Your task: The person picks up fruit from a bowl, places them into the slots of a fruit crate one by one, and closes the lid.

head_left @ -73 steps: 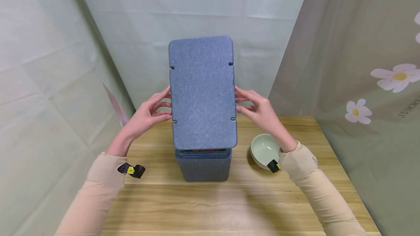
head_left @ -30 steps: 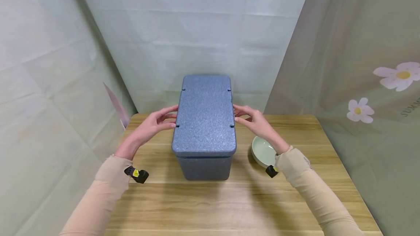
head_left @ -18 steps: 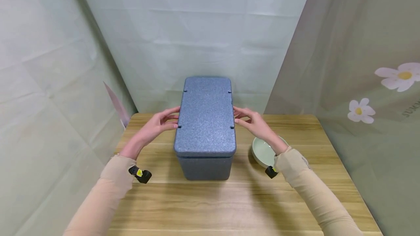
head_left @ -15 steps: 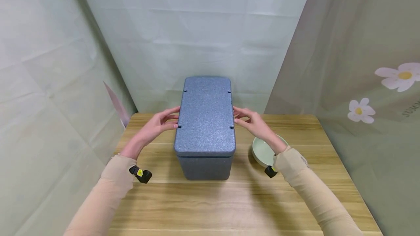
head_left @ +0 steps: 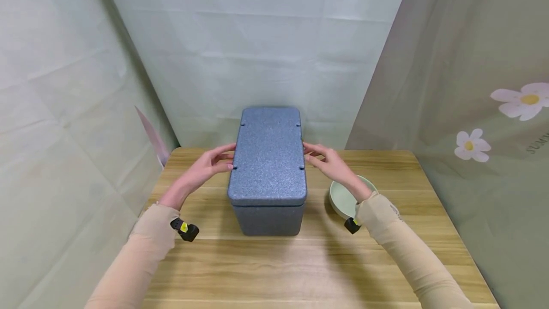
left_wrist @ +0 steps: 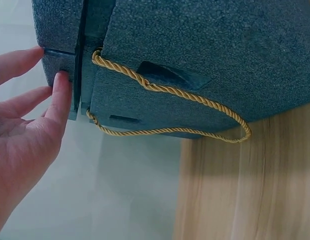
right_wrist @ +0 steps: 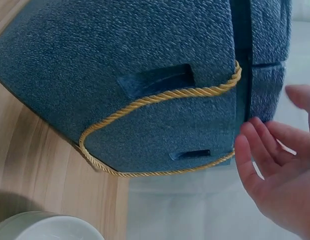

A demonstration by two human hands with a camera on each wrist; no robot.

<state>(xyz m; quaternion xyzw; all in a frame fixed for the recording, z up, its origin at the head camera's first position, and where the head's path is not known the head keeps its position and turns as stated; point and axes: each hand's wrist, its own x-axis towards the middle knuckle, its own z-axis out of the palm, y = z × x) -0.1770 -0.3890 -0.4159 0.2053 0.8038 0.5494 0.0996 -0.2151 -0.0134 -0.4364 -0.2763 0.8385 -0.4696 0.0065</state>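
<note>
A blue-grey foam box (head_left: 269,221) stands on the table with its notched lid (head_left: 270,156) lying over it. A gap runs between lid and box wall in both wrist views. My left hand (head_left: 205,166) touches the lid's left edge, with thumb (left_wrist: 61,92) and fingertips against its side. On the opposite edge is my right hand (head_left: 332,163). Its fingertips touch the lid's lower edge in the right wrist view, while the thumb (right_wrist: 300,97) stands off it. Gold cord handles (left_wrist: 195,97) hang down the box's sides. The contents are hidden.
A pale green bowl (head_left: 343,200) sits right of the box, partly under my right forearm. The wooden table (head_left: 274,271) meets hanging cloth (head_left: 274,61) at the back. A pale pointed sheet (head_left: 152,135) sticks up at the left.
The lid, earlier raised and tilted up steeply in both hands with colourful contents glimpsed below it, has come down onto the box. Over the last half second its far end has sunk a little more.
</note>
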